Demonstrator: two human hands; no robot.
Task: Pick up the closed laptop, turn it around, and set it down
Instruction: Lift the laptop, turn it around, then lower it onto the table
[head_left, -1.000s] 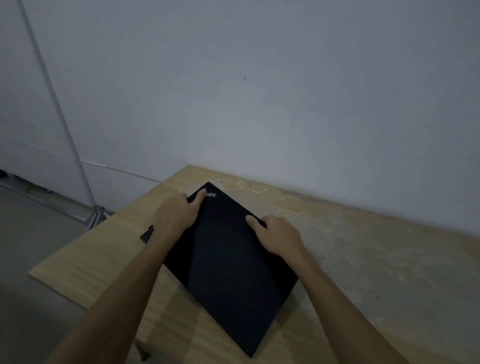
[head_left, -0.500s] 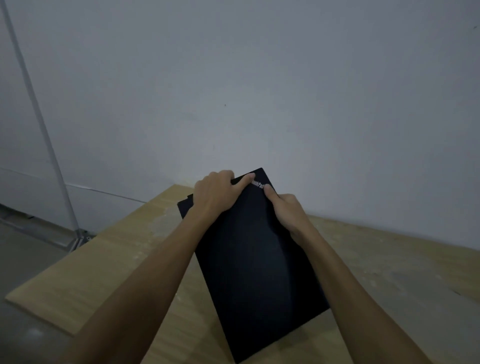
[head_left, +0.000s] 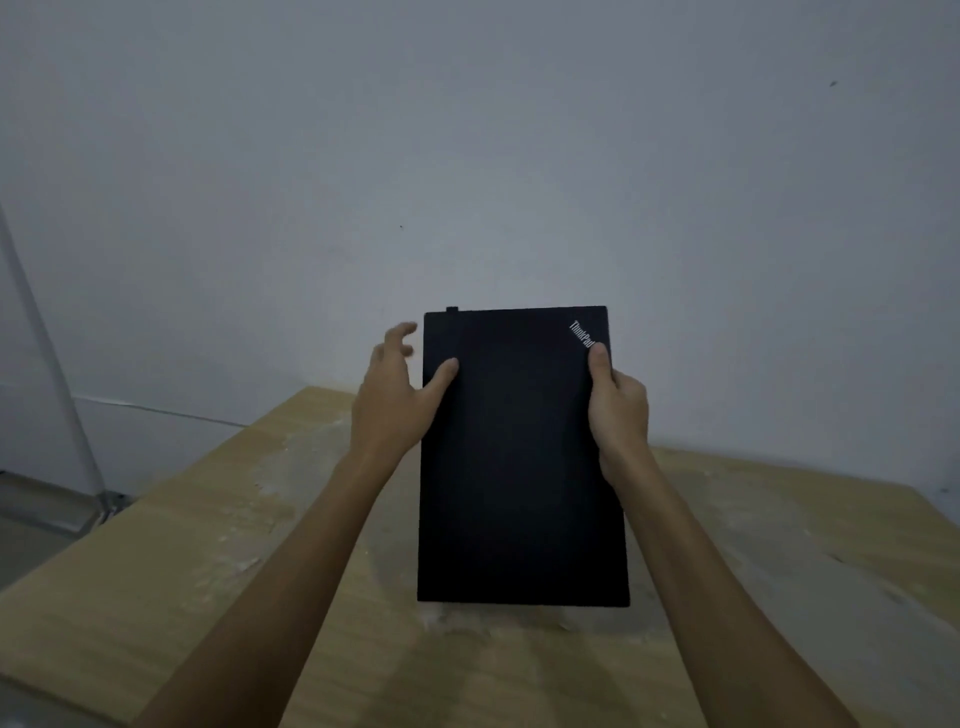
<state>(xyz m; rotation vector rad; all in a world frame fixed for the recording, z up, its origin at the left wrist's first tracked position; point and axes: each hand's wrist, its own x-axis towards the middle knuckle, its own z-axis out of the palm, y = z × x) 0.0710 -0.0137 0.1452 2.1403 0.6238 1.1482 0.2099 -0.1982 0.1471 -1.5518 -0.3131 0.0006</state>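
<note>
Your right hand (head_left: 618, 410) clamps the matte black rectangular closed laptop (head_left: 519, 457), thumb on its lid. Your left hand (head_left: 395, 400) has fingers splayed wide, thumb touching the opposite edge above the pale, scuffed wooden table (head_left: 208, 545).

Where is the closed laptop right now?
In the head view the closed laptop is centre frame, raised above the wooden table, between the left hand and right hand.

You're looking at a plain matte black laptop (head_left: 519, 457) with pale silver lettering slanted across one corner. The tabletop (head_left: 208, 571) is light tan wood, mottled with whitish, chalky patches. Behind it the wall (head_left: 467, 130) reads as flat grey-white, though dim light may dull it.
</note>
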